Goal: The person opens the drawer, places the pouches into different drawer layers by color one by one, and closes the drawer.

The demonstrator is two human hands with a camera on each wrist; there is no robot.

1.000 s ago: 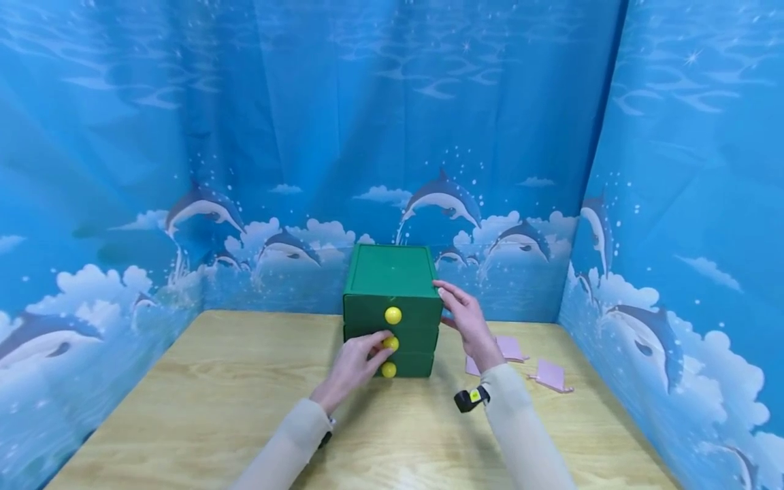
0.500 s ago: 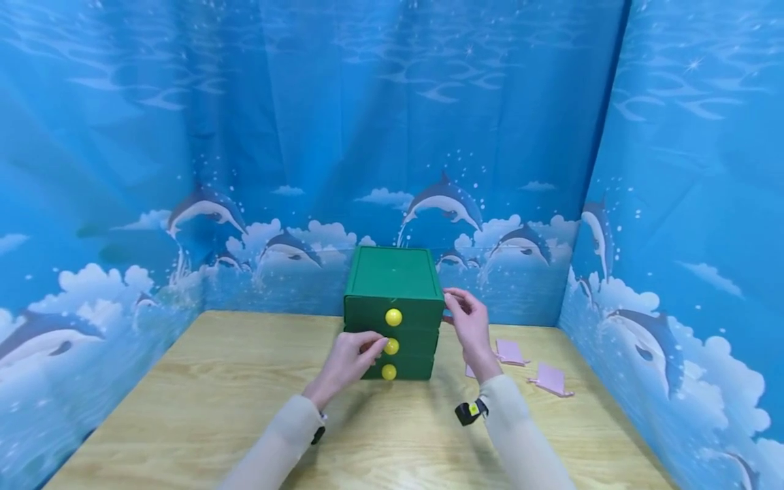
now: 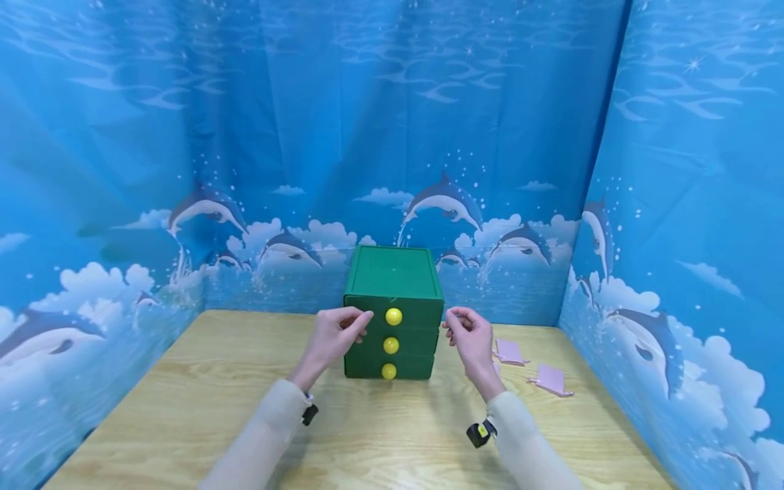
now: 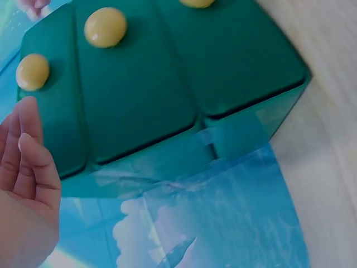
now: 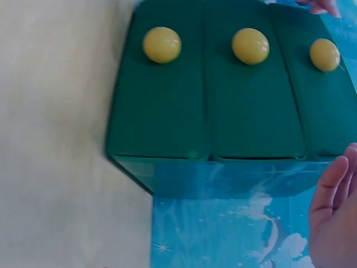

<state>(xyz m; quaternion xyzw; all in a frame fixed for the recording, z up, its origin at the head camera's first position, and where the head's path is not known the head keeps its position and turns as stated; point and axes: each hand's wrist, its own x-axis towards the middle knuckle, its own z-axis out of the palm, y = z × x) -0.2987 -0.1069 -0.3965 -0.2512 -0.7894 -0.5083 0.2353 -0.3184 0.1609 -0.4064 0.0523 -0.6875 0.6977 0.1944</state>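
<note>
A green box of three drawers (image 3: 392,272) stands on the table, each drawer front flush with its neighbours. Round yellow knobs sit in a column: the top knob (image 3: 394,316), the middle knob (image 3: 390,346) and the bottom knob (image 3: 388,371). My left hand (image 3: 327,340) hovers before the box's left side, fingertips just left of the top knob and apart from it. To the right of the box hangs my right hand (image 3: 473,344), fingers loosely bent and holding nothing. Both wrist views show relaxed fingers, the left hand (image 4: 28,162) and the right hand (image 5: 337,206).
Small pink drawstring pouches lie on the right of the wooden table (image 3: 245,395): one pouch (image 3: 510,352) near my right hand, another pouch (image 3: 550,379) farther right. Part of a third shows behind the hand. A blue dolphin curtain (image 3: 294,136) closes off the back and sides.
My left hand has let go of the middle knob and moved up and left. My right hand has come off the box's right top edge and dropped slightly. The drawers have not moved.
</note>
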